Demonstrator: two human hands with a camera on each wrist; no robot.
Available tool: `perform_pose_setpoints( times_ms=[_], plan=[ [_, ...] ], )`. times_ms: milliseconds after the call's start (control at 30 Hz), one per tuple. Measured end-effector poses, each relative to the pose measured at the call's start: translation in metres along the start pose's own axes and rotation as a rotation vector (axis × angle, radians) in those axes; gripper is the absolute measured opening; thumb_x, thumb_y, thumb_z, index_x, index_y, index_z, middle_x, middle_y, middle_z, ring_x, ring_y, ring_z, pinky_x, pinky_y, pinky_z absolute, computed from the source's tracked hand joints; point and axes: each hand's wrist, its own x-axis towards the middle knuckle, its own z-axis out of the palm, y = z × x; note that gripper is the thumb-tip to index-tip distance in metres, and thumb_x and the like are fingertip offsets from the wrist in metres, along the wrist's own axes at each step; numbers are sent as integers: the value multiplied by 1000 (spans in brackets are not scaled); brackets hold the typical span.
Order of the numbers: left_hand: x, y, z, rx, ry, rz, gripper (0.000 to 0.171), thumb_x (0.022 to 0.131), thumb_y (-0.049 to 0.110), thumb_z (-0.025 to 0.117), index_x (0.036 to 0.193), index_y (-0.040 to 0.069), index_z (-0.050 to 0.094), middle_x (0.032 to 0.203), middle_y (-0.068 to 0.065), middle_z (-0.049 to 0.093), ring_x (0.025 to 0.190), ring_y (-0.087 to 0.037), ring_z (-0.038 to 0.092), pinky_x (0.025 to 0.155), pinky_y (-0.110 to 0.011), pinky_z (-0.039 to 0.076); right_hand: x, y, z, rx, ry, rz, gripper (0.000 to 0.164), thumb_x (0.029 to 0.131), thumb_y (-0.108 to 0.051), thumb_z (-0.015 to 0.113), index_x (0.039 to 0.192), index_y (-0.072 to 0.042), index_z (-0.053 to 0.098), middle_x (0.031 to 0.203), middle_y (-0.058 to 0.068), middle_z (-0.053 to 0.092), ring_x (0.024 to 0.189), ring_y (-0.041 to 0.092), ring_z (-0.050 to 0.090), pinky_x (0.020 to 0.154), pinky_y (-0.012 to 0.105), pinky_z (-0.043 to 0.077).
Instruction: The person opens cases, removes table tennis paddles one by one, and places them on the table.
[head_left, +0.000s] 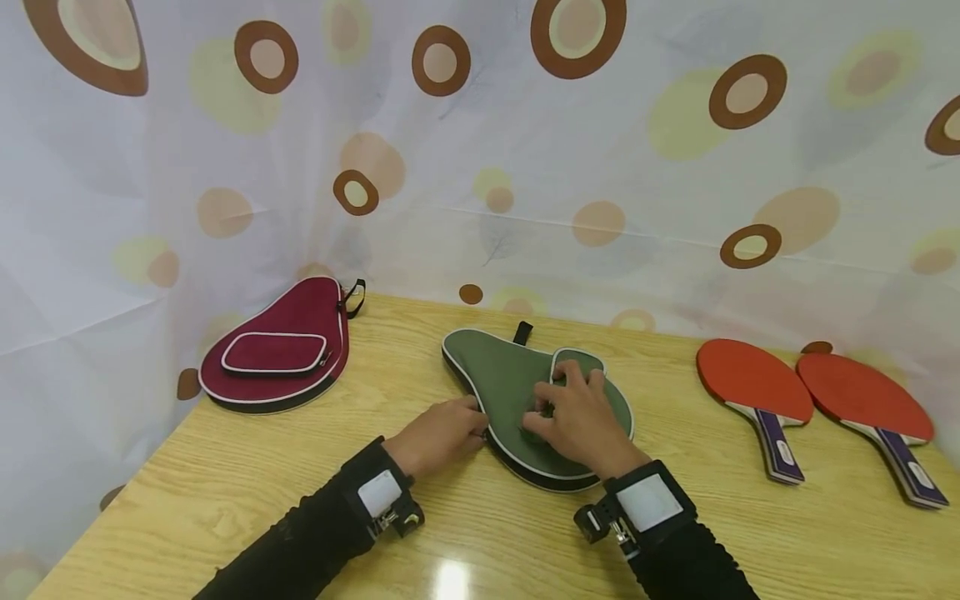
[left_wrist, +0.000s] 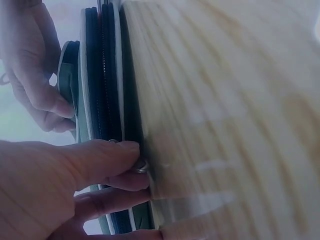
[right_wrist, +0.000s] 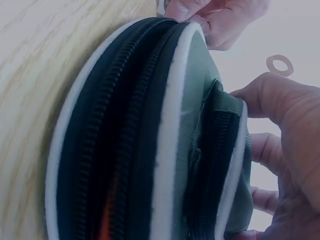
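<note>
A green table tennis paddle case point(head_left: 498, 375) with white piping lies flat on the wooden table. At its left edge, my left hand point(head_left: 442, 432) pinches the metal zipper pull point(left_wrist: 140, 167) between thumb and finger. My right hand point(head_left: 581, 417) is on top of the case, its bent fingers gripping the small raised pocket point(right_wrist: 236, 165). Seen from the right wrist, the case's zipper point(right_wrist: 127, 105) is parted along the rounded end, and a bit of something orange-red point(right_wrist: 106, 215) shows inside. The rest of the contents is hidden.
A dark red paddle case point(head_left: 281, 312) with its own pocket lies at the back left. Two red paddles with purple handles, a nearer-in paddle point(head_left: 750, 375) and an outer paddle point(head_left: 862, 392), lie at the right. A patterned curtain point(head_left: 480, 167) hangs behind the table.
</note>
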Motion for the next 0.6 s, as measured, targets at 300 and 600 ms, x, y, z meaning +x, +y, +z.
perform_pose_setpoints(
  times_ms=[300, 600],
  plan=[
    [1, 2, 2, 24, 6, -1, 6, 94, 6, 69, 89, 5, 70, 86, -5, 55, 76, -15, 54, 67, -27, 48, -1, 5, 5, 21, 30, 15, 20, 92, -22, 70, 79, -16, 57, 131, 29, 51, 120, 48, 44, 87, 55, 31],
    [9, 13, 3, 104, -4, -31, 8, 92, 5, 69, 85, 4, 72, 83, -9, 59, 77, -22, 60, 65, -34, 52, -6, -8, 10, 87, 57, 262, 42, 94, -31, 72, 126, -5, 64, 152, 43, 17, 129, 66, 25, 96, 72, 36]
  ],
)
